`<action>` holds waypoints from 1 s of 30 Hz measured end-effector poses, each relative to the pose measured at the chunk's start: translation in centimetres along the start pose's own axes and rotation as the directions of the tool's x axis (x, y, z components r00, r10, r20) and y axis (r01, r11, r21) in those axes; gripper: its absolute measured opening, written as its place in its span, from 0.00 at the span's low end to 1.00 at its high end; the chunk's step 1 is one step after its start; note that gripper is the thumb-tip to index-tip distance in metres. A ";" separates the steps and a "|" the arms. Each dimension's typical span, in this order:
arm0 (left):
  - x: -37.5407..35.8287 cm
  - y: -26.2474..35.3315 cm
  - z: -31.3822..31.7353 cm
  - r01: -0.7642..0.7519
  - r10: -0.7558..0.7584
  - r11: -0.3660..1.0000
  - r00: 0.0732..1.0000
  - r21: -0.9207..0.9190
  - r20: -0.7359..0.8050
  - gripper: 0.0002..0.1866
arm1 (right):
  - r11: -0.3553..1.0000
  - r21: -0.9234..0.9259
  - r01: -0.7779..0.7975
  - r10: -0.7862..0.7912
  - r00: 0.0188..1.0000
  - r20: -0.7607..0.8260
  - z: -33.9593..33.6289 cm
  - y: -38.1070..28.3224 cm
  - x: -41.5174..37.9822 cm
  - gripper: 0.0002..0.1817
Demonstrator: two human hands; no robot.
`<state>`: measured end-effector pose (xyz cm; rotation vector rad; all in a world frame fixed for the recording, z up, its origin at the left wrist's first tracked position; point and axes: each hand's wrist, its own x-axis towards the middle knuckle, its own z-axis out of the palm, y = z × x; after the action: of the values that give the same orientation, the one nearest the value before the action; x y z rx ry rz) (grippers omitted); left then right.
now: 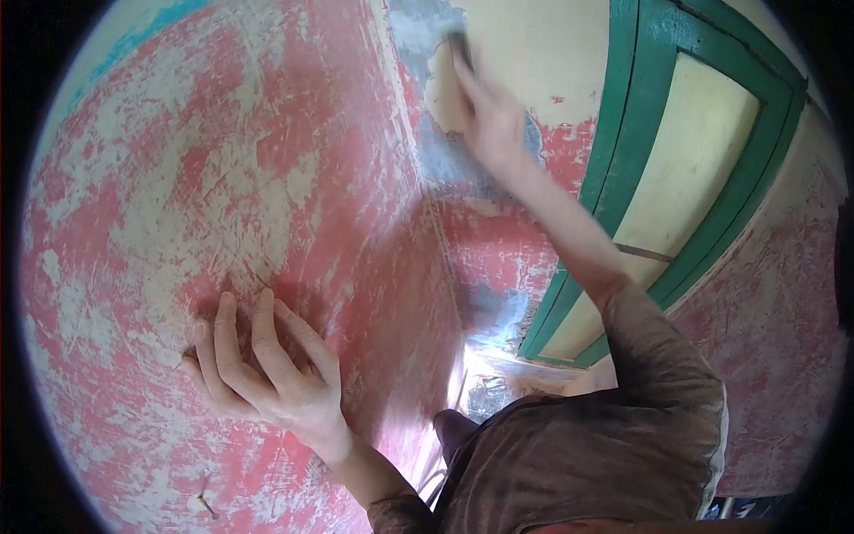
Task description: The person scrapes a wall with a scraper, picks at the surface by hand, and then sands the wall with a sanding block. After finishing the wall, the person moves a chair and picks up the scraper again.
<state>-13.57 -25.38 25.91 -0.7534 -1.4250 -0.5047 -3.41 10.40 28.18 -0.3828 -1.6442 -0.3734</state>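
Note:
My left hand (271, 365) rests against the red wall (374, 311), where pale patches show through the worn paint. Its fingers are bent and apart, with nothing in them. Up in the corner beyond, my right hand (494, 125) is raised to the adjoining wall, blurred by motion. Its fingers are closed on a small dark object (458, 49), held flat to the surface; blur hides its exact kind. Around that hand the cream paint (534, 53) has a ragged edge, with a bare grey patch (445, 160) beside it.
A green wooden frame (623, 133) with cream panels stands right of my right arm. The wall corner runs down between my arms. A bent nail or hook (206, 505) sticks out of the red wall at lower left. Bright light comes from low in the corner.

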 end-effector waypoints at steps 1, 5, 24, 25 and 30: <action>0.0 0.0 -0.1 0.001 -0.001 1.000 1.000 0.014 0.001 0.07 | 0.995 -0.054 -0.083 0.085 0.995 0.043 -0.2 0.0 2.9 0.38; 0.0 0.0 0.0 0.015 -0.014 1.000 1.000 0.021 -0.022 0.07 | 0.998 -0.039 0.044 -0.045 0.999 -0.026 -0.2 0.4 0.0 0.38; -0.3 -0.3 -0.3 -0.004 0.004 1.000 0.999 0.003 -0.039 0.07 | 0.988 0.028 0.155 -0.157 0.975 0.156 -0.2 1.0 -9.6 0.34; -0.3 -0.2 -0.3 0.007 -0.007 1.000 1.000 0.001 -0.023 0.07 | 0.990 0.031 0.136 -0.140 0.963 0.232 -0.3 1.1 -9.7 0.34; -0.1 -0.1 0.1 0.008 -0.008 1.000 0.999 -0.006 -0.037 0.07 | 0.988 -0.079 0.132 -0.131 0.991 0.016 0.6 1.8 4.7 0.36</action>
<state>-13.76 -25.38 25.84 -0.7396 -1.3936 -0.5269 -3.56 12.43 32.82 -0.3373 -1.6734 -0.5383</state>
